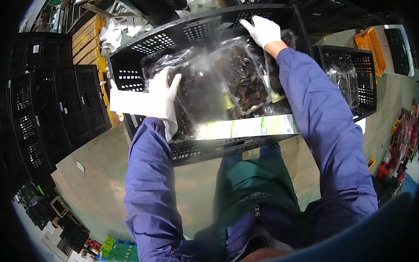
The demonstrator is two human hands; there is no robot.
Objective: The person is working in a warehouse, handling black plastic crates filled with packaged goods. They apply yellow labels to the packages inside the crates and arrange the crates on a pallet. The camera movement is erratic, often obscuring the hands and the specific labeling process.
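A black perforated plastic crate [229, 145] stands before me, holding several clear plastic packs of dark brown, leafy-looking contents [247, 84]. My left hand [164, 88], in a white glove, rests on a pack at the crate's left, its thumb and fingers apart. A white paper strip [131, 101] runs around or over that wrist; I cannot tell how it is held. In a white glove too, my right hand [265, 30] reaches to the crate's far side, its fingertips bent near the wall; their hold is unclear. A strip of green and white printed labels [247, 127] lies along the near side.
Stacked black crates [58, 105] stand at the left beside a yellow slatted pallet [86, 40]. A smaller black crate [365, 81] with similar packs is at the right, an orange crate [371, 50] beyond it. Part of another person [158, 6] shows at the top.
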